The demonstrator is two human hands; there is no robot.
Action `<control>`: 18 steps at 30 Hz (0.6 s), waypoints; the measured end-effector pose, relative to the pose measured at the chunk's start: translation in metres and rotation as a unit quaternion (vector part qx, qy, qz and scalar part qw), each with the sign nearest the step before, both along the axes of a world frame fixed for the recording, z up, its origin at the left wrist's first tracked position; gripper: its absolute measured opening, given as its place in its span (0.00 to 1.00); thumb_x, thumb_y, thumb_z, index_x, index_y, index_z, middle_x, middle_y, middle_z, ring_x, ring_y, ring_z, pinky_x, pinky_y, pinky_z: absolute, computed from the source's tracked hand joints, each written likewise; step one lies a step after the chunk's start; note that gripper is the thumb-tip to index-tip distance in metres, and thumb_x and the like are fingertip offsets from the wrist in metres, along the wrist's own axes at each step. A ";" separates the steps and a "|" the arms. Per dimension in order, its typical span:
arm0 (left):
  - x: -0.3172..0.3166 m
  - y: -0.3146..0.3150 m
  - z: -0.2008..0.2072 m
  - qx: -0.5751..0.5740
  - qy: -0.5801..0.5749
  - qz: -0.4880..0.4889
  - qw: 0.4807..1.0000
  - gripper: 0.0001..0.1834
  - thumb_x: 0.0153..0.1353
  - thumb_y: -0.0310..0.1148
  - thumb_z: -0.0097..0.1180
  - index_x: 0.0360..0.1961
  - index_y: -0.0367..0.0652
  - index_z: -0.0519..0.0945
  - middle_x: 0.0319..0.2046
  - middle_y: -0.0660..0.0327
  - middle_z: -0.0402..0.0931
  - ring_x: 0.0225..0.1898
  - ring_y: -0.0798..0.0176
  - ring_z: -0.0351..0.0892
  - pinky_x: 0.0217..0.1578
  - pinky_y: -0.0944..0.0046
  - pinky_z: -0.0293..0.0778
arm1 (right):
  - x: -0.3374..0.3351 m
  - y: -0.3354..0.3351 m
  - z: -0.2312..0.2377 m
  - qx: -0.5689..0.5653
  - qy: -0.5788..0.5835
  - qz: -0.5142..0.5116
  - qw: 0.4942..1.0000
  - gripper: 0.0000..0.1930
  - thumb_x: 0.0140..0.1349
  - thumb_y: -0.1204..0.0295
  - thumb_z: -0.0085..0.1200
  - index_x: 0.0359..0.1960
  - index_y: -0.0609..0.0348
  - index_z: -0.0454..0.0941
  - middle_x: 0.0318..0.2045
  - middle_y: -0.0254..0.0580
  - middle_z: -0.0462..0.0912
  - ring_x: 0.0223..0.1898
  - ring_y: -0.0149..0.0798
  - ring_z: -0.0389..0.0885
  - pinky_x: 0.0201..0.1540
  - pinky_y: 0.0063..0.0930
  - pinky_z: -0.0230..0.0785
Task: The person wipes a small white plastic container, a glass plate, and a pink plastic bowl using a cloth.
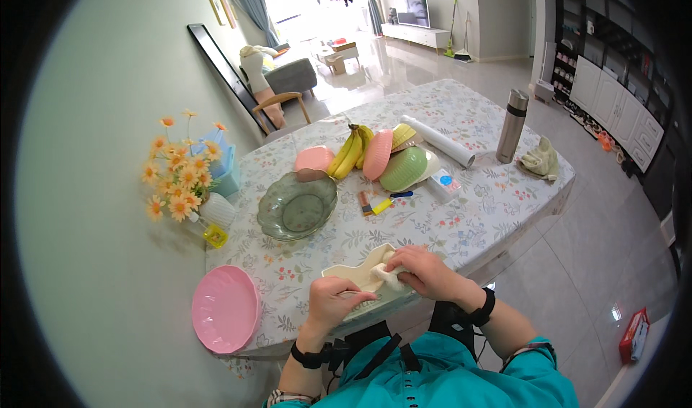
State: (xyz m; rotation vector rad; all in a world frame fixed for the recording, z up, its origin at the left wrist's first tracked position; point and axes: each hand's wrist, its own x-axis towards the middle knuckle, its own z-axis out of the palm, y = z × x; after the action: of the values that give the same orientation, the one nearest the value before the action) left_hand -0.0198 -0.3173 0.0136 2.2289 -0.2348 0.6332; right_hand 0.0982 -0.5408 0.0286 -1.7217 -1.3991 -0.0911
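Observation:
At the table's near edge stands a cream-coloured open container [344,271] with a wavy rim. My left hand [331,303] is closed on its near left rim, thumb stretched along the edge. Bunched in the fingers of my right hand [430,272] is a whitish cloth [390,277], pressed against the container's inside near its right end. The container's bottom is mostly hidden by my hands and the cloth. Beyond it lie a yellow-handled brush [382,206] and a small blue-handled tool [401,194].
A green glass bowl [270,205], bananas [347,156], pink and green baskets [404,169], a white roll [440,141], a steel flask [512,127] and a crumpled cloth [540,160] stand farther back. A pink basin [225,311] sits left, below artificial flowers [180,181].

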 end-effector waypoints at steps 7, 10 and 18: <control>0.000 0.002 -0.010 -0.107 0.022 0.051 0.993 0.15 0.42 0.32 0.79 0.18 0.37 0.82 0.17 0.60 0.79 0.18 0.68 0.75 0.22 0.69 0.69 | -0.029 0.027 -0.045 0.211 0.344 -0.070 0.912 0.12 0.69 0.76 0.50 0.53 0.59 0.71 0.45 0.37 0.77 0.48 0.29 0.75 0.52 0.23 0.67; -0.001 0.003 -0.010 -0.133 0.025 0.055 0.989 0.14 0.42 0.31 0.78 0.18 0.37 0.82 0.17 0.60 0.79 0.19 0.69 0.75 0.22 0.69 0.69 | -0.032 0.035 -0.048 0.290 0.426 -0.104 0.851 0.13 0.75 0.69 0.41 0.56 0.59 0.69 0.45 0.32 0.76 0.48 0.22 0.70 0.51 0.18 0.66; -0.002 -0.025 0.023 0.038 0.004 -0.052 0.998 0.12 0.45 0.32 0.75 0.24 0.40 0.82 0.19 0.55 0.79 0.19 0.56 0.78 0.23 0.62 0.73 | -0.035 0.009 0.018 0.184 0.182 -0.119 0.959 0.10 0.70 0.72 0.48 0.49 0.60 0.75 0.42 0.42 0.78 0.48 0.39 0.76 0.61 0.35 0.64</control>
State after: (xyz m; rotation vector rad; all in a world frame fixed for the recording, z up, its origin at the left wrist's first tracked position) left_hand -0.0215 -0.3421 0.0369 2.2743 -0.3731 0.5674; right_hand 0.0632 -0.5315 0.0462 -1.4940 -0.8410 -0.1495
